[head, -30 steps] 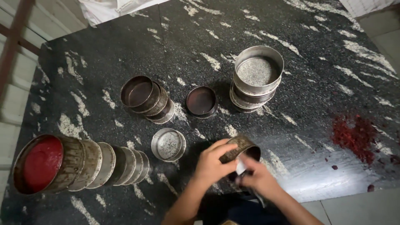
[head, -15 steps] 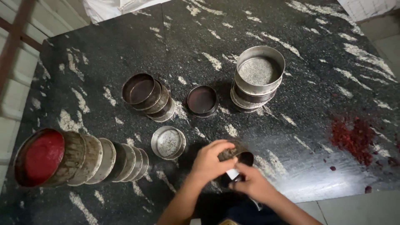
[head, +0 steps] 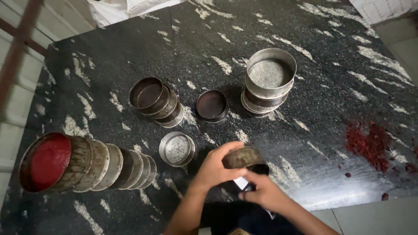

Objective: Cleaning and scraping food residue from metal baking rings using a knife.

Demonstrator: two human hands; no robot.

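Your left hand [head: 216, 167] grips a small round metal sieve [head: 244, 157] – fingers curled over its rim. Your right hand [head: 265, 191] pinches a white scrap [head: 241, 182] beneath it, above the black marble table [head: 322, 87].

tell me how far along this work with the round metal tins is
Done, by the look of it: an upright stack of tins stands at the back. In hand: the left hand grips one tin while the right hand works beneath it. Left, probably: the toppled row with a red-coated end, the leaning stack, and two single tins on the granite table.
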